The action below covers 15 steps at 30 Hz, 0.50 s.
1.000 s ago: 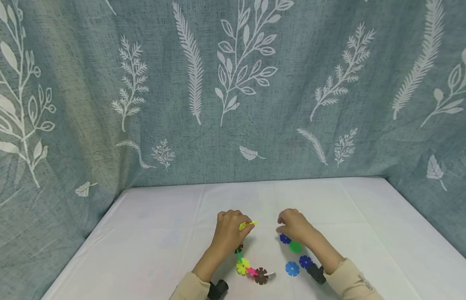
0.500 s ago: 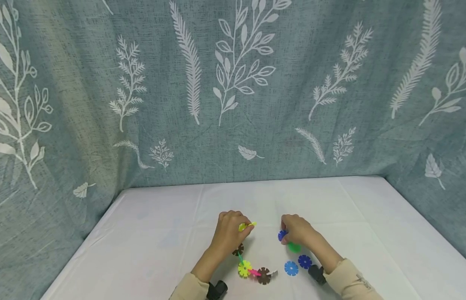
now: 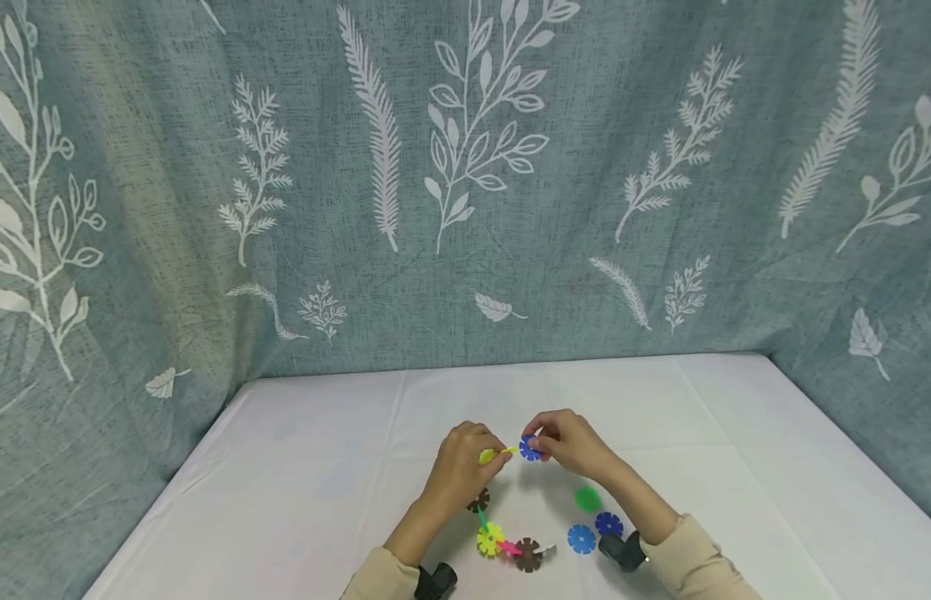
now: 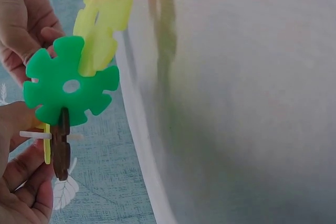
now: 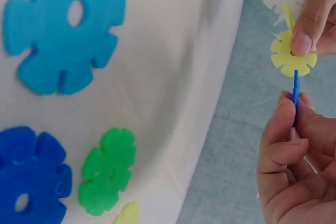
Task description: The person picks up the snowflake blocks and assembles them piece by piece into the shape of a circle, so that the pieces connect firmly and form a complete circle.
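Observation:
My left hand (image 3: 465, 462) pinches a yellow notched disc (image 5: 286, 59) at the end of a chain of interlocking flower discs. Down the chain, the left wrist view shows a white disc edge-on, a brown disc (image 4: 61, 145), a green disc (image 4: 71, 85), a yellow one and a pink one. Between thumb and fingers my right hand (image 3: 573, 442) holds a dark blue flower disc (image 3: 530, 447). Its edge meets the rim of the yellow disc in the right wrist view; whether their slots are engaged I cannot tell. Both hands are raised above the table.
On the white-covered table (image 3: 322, 475) lie a loose green disc (image 3: 588, 499), a light blue disc (image 3: 582, 539) and another dark blue disc (image 3: 608, 524), near the right forearm. The chain's lower end has a brown disc (image 3: 528, 555). A patterned curtain (image 3: 405, 292) hangs behind.
My right hand has picked up the dark blue disc from beside the green one and carried it left and up to the yellow disc. The left hand has stayed nearly still.

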Tool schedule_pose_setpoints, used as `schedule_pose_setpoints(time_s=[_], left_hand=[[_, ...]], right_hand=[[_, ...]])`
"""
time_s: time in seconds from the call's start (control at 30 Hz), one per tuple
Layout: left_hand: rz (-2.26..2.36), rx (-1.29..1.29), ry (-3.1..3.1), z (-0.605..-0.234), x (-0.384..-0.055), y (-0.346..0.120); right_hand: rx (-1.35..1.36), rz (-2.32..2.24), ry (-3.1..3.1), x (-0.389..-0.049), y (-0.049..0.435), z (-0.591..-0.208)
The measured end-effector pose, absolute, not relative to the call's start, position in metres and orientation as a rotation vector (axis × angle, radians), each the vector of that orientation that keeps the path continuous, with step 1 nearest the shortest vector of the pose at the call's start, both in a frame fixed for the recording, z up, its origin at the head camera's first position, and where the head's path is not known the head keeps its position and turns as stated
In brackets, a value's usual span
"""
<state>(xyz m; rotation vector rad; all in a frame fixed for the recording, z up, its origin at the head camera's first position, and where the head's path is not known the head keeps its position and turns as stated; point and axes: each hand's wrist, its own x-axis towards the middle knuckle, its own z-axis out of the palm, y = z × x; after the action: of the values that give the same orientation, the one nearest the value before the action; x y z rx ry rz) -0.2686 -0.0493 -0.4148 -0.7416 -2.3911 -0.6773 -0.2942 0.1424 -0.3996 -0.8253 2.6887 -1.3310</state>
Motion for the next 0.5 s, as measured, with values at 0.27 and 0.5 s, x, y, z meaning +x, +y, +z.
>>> schedule_pose_setpoints(time_s=[0.27, 0.5], left_hand=[[-0.701, -0.774, -2.331, -0.4157, -0.2667, -0.0475], [-0.801, -0.799, -2.261, -0.4181, -0.265, -0.0449]], right_hand=[[-0.793, -1.353, 2.657, -0.2937, 0.1364, -0.3961], [-0.817, -1.471, 2.59, -0.2924, 0.133, -0.3979]])
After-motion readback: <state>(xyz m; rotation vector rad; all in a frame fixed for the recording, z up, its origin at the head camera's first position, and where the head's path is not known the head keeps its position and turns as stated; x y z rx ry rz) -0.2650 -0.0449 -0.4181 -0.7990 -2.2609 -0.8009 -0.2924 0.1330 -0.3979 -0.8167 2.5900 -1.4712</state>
